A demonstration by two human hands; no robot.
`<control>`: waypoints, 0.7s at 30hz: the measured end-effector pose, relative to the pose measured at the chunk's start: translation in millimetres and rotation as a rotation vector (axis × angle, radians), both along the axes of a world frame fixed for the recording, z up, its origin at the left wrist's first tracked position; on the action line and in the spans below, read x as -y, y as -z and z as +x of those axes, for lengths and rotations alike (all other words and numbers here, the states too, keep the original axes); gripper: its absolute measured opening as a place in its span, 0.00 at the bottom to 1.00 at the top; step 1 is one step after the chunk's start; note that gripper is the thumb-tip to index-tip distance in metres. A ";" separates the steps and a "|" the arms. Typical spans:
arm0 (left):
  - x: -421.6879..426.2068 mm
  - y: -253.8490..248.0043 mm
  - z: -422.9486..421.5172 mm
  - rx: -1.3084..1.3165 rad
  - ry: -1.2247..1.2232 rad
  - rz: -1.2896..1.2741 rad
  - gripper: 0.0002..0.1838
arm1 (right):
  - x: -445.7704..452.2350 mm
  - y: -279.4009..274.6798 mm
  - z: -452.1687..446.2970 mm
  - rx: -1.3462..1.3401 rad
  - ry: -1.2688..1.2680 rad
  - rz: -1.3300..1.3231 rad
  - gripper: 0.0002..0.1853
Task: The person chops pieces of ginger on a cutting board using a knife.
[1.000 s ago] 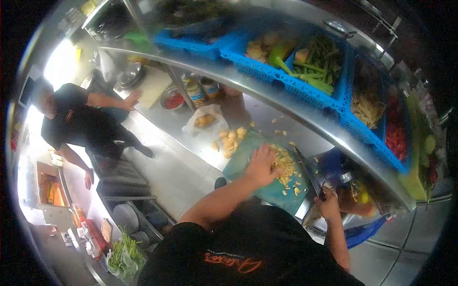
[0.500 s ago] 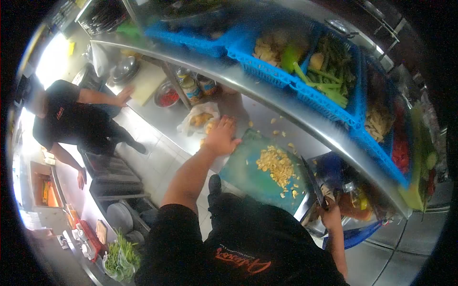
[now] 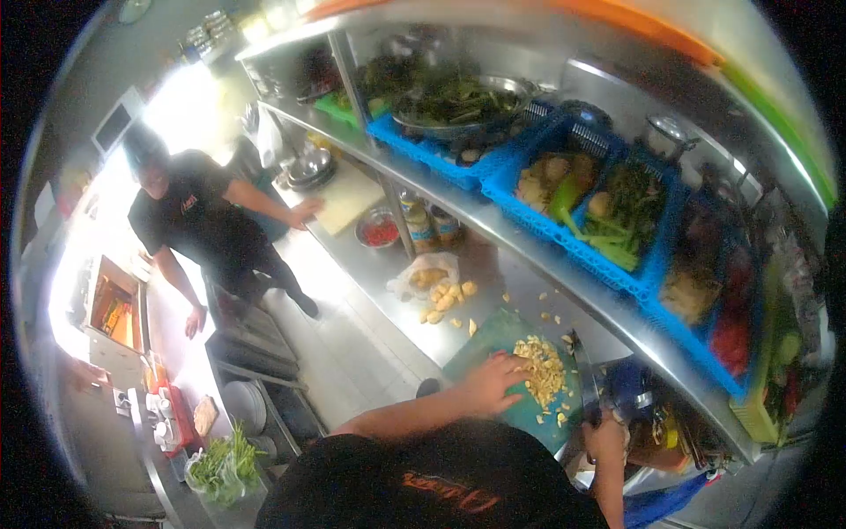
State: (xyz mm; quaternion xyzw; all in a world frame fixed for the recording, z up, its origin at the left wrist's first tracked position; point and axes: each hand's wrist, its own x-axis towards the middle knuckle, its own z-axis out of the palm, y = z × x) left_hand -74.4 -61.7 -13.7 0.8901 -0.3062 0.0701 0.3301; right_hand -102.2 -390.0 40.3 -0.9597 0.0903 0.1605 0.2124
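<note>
My left hand (image 3: pixel 492 385) is over the green cutting board (image 3: pixel 476 344), its fingers apart at the left edge of a heap of pale yellow slices (image 3: pixel 542 370). In my right hand (image 3: pixel 606 441) is the handle of a large kitchen knife (image 3: pixel 584 375). The dark blade points away from me along the board's right side. Beyond the board lie several whole pale yellow pieces (image 3: pixel 445 301), beside an open plastic bag (image 3: pixel 411 280) with more pieces in it. Whether the slices are ginger or something else, I cannot tell.
A metal shelf edge (image 3: pixel 529 245) crosses above the counter, bearing blue baskets (image 3: pixel 564 225) of vegetables. Jars (image 3: pixel 423 231) and a bowl of chopped red food (image 3: pixel 379 231) stand farther back. A co-worker (image 3: pixel 207 207) stands at the left, one hand near a white board (image 3: pixel 352 201).
My left hand has come back from the whole pieces by the bag to the slices on the board. The knife stays in my right hand. My view has shifted.
</note>
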 end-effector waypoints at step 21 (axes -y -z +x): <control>-22.2 29.9 181.6 -0.403 -0.587 0.609 0.17 | 27.7 33.6 -47.8 0.093 0.136 0.548 0.24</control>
